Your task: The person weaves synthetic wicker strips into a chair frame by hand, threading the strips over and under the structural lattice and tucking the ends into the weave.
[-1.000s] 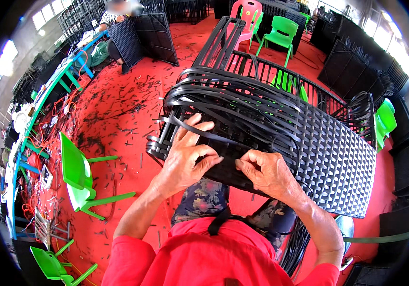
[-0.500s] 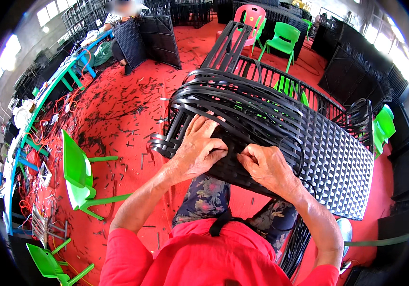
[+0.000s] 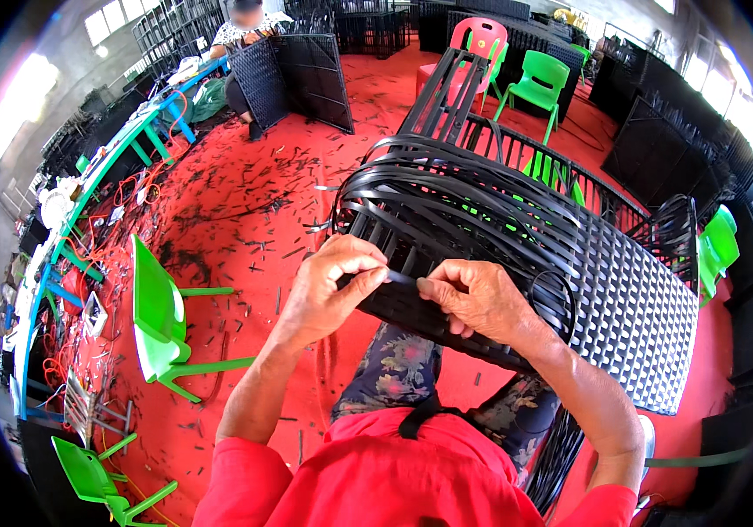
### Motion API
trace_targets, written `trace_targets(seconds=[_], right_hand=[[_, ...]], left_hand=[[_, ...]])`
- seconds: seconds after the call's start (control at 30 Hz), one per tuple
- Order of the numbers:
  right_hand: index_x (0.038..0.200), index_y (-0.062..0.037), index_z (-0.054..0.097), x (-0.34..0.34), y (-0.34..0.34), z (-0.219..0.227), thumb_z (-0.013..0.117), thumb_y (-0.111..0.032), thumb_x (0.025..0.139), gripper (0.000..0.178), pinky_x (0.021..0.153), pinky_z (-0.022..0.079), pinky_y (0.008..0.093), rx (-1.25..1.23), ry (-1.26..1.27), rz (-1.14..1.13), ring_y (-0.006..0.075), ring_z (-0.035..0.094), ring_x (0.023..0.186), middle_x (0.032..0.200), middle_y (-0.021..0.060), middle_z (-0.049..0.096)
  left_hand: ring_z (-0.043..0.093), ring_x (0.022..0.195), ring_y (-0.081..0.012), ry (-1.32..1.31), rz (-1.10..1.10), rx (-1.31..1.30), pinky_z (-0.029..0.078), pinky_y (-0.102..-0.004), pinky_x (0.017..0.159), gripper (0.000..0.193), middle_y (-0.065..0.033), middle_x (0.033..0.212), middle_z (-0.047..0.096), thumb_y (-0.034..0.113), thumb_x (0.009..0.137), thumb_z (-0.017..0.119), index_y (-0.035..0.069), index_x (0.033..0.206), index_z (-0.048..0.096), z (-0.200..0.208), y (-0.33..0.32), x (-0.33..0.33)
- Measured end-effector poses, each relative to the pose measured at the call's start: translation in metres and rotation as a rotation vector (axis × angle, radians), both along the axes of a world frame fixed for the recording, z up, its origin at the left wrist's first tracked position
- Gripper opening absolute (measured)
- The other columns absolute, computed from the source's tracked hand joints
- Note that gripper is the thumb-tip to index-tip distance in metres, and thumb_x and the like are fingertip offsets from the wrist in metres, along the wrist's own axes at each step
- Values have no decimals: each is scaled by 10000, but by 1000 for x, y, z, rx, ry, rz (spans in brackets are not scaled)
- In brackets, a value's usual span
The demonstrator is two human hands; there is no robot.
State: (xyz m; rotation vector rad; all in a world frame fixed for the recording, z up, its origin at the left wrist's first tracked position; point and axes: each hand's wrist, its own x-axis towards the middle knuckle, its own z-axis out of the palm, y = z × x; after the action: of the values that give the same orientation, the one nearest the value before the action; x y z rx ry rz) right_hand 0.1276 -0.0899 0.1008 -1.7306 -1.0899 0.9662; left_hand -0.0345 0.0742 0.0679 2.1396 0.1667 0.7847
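Got a strip pinched in both left hand and right hand, pretty much mid-frame, near the woven panel over at right.

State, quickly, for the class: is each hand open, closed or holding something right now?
Left hand: closed, pinching a strip between thumb and finger.
Right hand: closed, pinching the same strip.

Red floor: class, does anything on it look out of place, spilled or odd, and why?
Yes. Many dark scraps litter the red floor left of the black woven panel, clumping thickest near a green chair. They look odd because they lie loose and scattered instead of gathered up.
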Motion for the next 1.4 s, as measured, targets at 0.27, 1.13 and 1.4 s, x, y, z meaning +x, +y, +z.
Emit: trace_targets(seconds=[0.27, 1.13, 1.4], right_hand=[[726, 24, 569, 10, 8, -13, 603, -198, 901, 284, 507, 385, 288, 193, -441, -20, 54, 417, 585, 575, 2, 506], [749, -60, 596, 1, 39, 15, 578, -331, 874, 299, 380, 416, 265, -113, -129, 50, 98, 567, 467, 548, 35, 569], [826, -83, 621, 1, 52, 5, 549, -290, 895, 229, 364, 345, 234, -133, -173, 69, 64, 486, 423, 530, -9, 520]], left_hand=[[312, 1334, -361, 140, 137, 718, 255, -510, 1103, 178, -131, 1346, 437, 159, 819, 670, 46, 950, 710, -6, -3, 25], [418, 1287, -364, 121, 221, 404, 341, -448, 1075, 190, -149, 1290, 532, 85, 832, 646, 90, 1006, 720, -1, 25, -11], [268, 1389, -381, 196, 116, 645, 285, -463, 1129, 355, -163, 1458, 346, -51, 756, 608, 11, 1101, 663, -3, 34, 9]])
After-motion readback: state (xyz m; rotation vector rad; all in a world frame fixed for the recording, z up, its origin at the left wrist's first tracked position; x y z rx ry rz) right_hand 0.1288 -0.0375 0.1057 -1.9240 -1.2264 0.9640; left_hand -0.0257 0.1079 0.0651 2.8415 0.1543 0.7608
